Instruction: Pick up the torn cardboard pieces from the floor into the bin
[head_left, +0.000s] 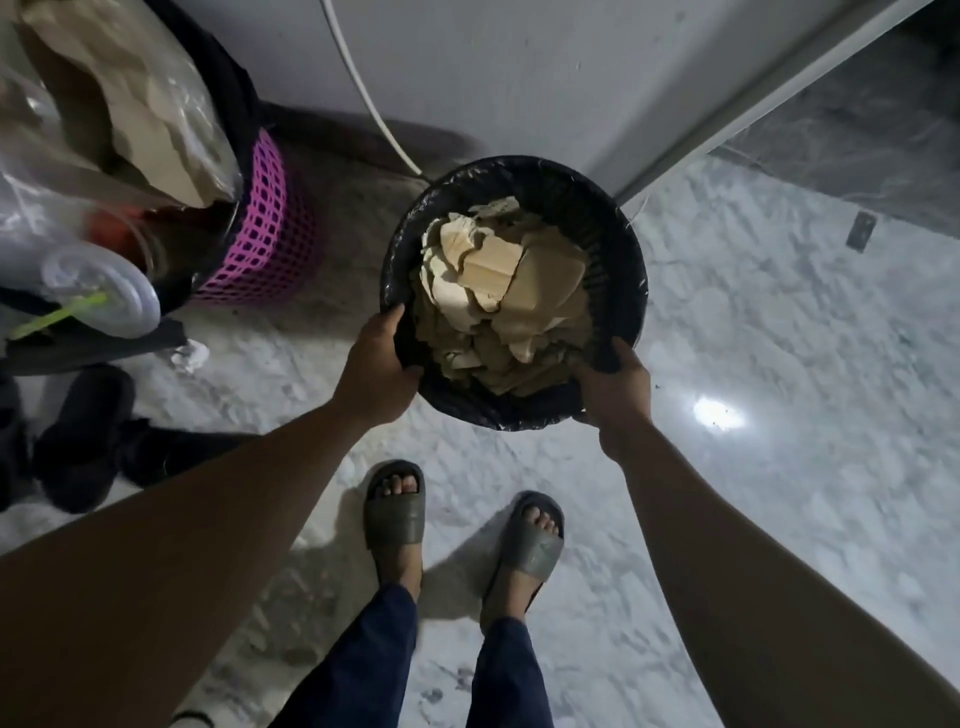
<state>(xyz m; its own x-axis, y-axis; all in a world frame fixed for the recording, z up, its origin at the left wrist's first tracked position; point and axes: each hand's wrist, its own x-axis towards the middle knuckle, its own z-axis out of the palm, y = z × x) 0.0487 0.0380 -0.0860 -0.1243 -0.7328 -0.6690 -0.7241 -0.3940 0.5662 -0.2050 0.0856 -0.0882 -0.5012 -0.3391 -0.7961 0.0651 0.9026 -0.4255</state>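
**Two hands hold the full bin**

The left hand (376, 369) grips the near rim of the bin (519, 166). Its thumb (396, 313) hooks over the top edge, and the other fingers curl round the outside, where most of them are hidden. The right hand (618, 387) grips the rim just beside it, closer to the person's right side, with the fingers bent over the edge. One hand is on each side, probably so the round bin stays level and nothing tips out.

The bin has a black bag (618, 249) folded over its rim. The torn cardboard pieces (498, 280) are inside the bin, piled up near the top. They lie loose on one another, so a hard shake could spill some.

The person is standing, so the bin looks lifted off the floor (753, 338), but its bottom is hidden, so I cannot be sure. No cardboard shows on the floor around the bin, so the picking up looks finished.

Below the bin in the picture are the person's two slippers (395, 509). To the left of the bin stands a pink basket (265, 234), stuffed with bags and more rubbish. A small white scrap (189, 356) lies on the floor left of the bin. A white cord (374, 104) hangs down just behind the bin.
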